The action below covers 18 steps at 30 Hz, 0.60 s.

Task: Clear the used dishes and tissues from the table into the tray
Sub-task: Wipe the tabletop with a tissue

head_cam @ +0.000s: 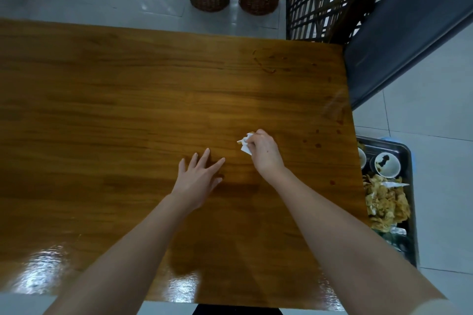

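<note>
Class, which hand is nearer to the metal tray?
Right. The right hand, gripping a tissue, is left of the metal tray; the left hand is farther left.

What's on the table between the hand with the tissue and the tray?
Just a few dark spots on the bare table, between right hand and tray. Head view.

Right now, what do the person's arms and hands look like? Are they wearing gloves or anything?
No gloves. The left hand and the right hand are bare, with no ring, watch or bracelet that I can see. The left forearm and the right forearm are bare too. Only at the bottom right corner does a pale sleeve edge show, so the top is probably short-sleeved.
</note>
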Motion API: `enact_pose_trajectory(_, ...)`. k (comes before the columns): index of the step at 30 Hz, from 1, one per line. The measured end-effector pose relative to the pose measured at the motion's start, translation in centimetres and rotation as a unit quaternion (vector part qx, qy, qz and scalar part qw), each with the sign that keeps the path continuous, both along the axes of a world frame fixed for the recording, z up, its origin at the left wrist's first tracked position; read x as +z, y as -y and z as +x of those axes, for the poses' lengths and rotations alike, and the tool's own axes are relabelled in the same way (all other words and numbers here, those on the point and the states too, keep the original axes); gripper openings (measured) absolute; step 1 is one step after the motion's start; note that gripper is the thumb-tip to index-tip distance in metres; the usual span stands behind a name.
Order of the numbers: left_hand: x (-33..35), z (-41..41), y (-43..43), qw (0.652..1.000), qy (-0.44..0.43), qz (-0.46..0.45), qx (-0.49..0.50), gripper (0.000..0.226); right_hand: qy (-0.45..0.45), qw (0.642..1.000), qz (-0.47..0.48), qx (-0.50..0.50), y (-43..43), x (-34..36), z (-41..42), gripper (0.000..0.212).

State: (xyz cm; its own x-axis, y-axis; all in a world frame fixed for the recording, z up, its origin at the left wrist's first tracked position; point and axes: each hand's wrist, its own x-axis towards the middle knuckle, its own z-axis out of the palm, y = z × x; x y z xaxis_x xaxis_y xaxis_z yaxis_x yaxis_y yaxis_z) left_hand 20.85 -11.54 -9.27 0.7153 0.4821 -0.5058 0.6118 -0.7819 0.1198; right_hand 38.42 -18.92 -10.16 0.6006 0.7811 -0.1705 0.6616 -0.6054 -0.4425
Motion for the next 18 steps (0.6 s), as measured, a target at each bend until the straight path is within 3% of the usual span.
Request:
enact_pose_trajectory(11,-0.5,0.2,-0.1,0.997,0.052,0.049,0.002,0.049,-0.069,0.989,0.107,0.068,12.4,-1.0,-3.4,0.018)
enact_pose_trajectory(18,-0.8,2.3,0.2,0.996,0.07,0.022,-0.047,0.049,-0.009,0.988,0.073,-0.138,18.2,-0.2,3.3,0.017)
